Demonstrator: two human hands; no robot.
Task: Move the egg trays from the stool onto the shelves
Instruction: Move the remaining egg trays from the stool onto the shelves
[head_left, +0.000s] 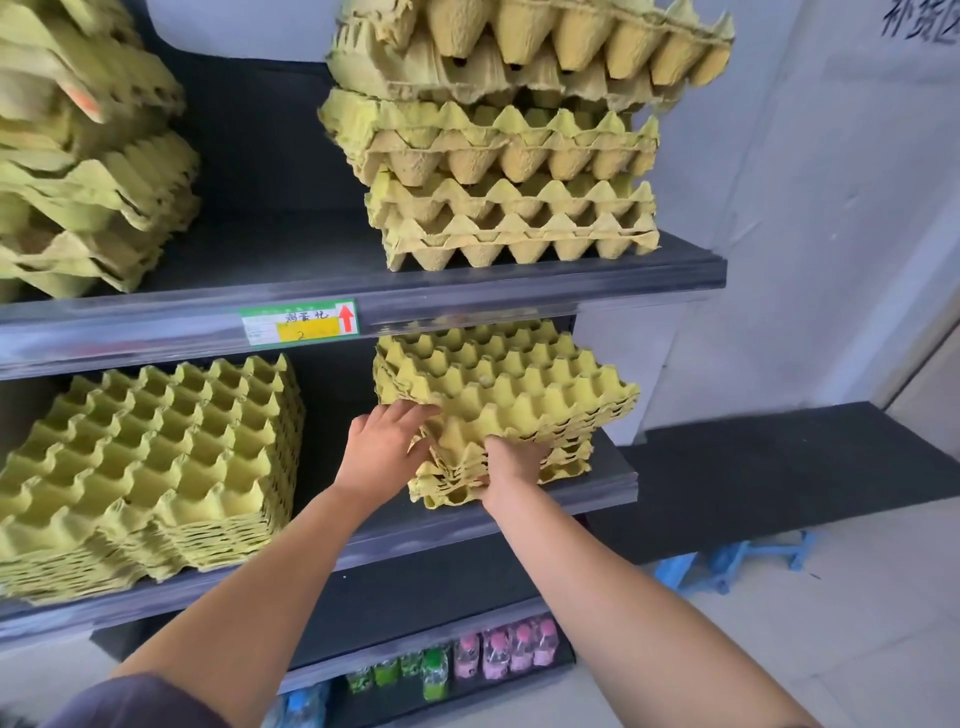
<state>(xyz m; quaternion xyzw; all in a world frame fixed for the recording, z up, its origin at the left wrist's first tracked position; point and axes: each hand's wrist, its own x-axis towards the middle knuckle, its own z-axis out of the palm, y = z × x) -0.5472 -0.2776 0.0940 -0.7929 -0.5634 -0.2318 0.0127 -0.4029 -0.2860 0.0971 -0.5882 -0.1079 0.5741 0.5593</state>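
While the skewed stack of egg trays (506, 400) overhangs the middle shelf (415, 535), the left hand (387, 447), fingers flat against its side, and right hand (511, 467), gripping its front corner, should push evenly inward.

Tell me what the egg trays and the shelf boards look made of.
Egg trays: moulded paper pulp, seemingly; matte yellow-green, rough fibrous surface, ragged edges. Shelf boards: dark grey, smooth with slight sheen; painted metal or laminate, cannot tell which.
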